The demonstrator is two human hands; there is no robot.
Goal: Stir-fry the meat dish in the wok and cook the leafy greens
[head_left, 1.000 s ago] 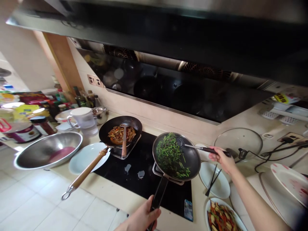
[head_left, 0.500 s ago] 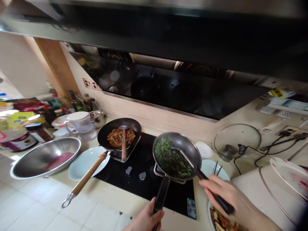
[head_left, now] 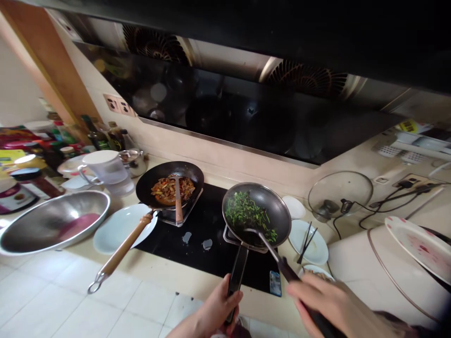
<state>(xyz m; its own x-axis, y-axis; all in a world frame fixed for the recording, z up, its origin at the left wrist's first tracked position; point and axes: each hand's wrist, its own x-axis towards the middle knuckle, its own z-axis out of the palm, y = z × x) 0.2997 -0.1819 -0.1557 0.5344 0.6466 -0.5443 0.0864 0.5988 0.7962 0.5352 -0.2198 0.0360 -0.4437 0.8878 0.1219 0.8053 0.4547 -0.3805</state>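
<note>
My left hand is closed around the black handle of a frying pan on the right burner. Chopped green vegetables lie inside, heaped mostly toward the pan's left and far side. In my right hand, slightly blurred, is the black handle of a metal spatula. The spatula's head rests low in the pan, by the near rim, partly under the greens. On the left burner stands a dark wok with a wooden handle, holding cooked food and a second spatula.
A steel basin, a pale plate and a water jug stand left, before bottles and jars. To the right are a plate with black chopsticks, a glass lid and power cords. A range hood overhangs the black cooktop.
The spatula head has moved from mid-pan to the near rim, and my right hand has come lower and closer. The greens have shifted toward the far side. My left hand keeps its grip.
</note>
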